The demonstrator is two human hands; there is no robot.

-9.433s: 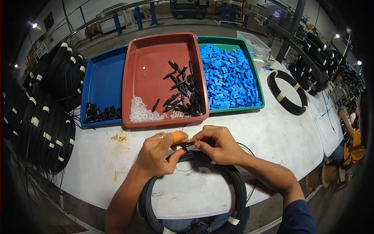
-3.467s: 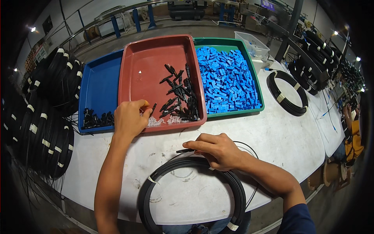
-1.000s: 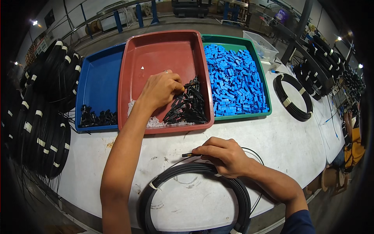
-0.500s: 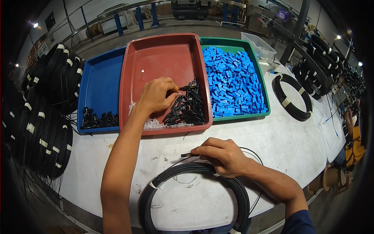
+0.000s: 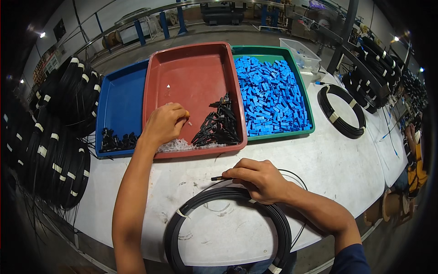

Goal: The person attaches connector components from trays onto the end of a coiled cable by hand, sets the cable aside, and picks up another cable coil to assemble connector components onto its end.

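Left hand [image 5: 166, 122]: over the near left part of the red tray [image 5: 191, 68], forearm across its near edge. Fingertips drawn together, orange cover [image 5: 186, 114] at one tip; whether clamped on anything, cannot tell. Small clear bit [image 5: 190, 123] just beside the fingertips, within the outline of the red tray; held or loose, cannot tell.

Right hand [image 5: 260, 180]: on the near side of the red tray, toward its right corner, apart from its wall. Thumb and fingers clamped on the connector [image 5: 218, 178]; dark end protruding leftward, roughly parallel to the near edge of the red tray. Thin cable [image 5: 301, 179]: curved in an arc past the right hand, on the near side of the red tray. Coil [image 5: 284, 230]: same side, partly beneath the right hand, bound with pale ties.

Inside the red tray: black parts [image 5: 216, 125] heaped in the near right corner; clear bits [image 5: 175, 146] along the near edge; white chip [image 5: 168, 86] in the left half, farther back.

Left of the red tray: blue tray [image 5: 125, 86], dark pieces [image 5: 118, 140] in its near part; farther left, coil stack [image 5: 43, 141].

Right of the red tray: green tray [image 5: 278, 136] with blue clips [image 5: 269, 96]; farther right, second coil [image 5: 325, 102], flat on the table [image 5: 328, 164]
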